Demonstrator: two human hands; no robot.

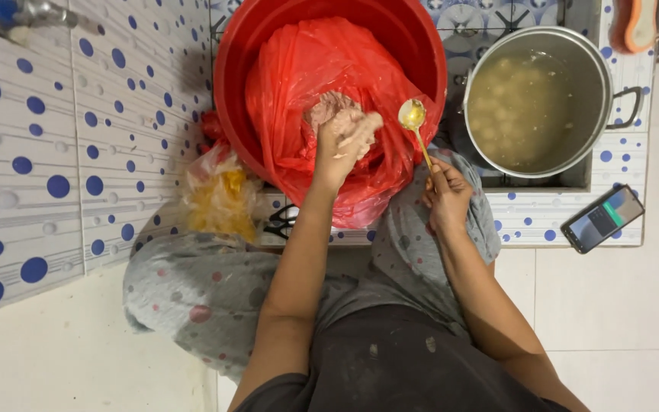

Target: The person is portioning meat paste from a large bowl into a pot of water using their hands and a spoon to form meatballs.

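Pink meat paste (328, 109) squeezed in the left of the two hands (347, 137), gold spoon (413, 122) gripped in the right (445, 197).

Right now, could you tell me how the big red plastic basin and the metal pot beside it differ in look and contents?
The big red plastic basin is wider and lined with a red plastic bag holding pinkish paste; the metal pot is smaller, silver-grey, and holds cloudy liquid with pale round balls. The pot has a dark side handle; no handle shows on the basin. The left hand reaches into the basin, while the right hand holds a spoon between them. Both are round and open-topped.
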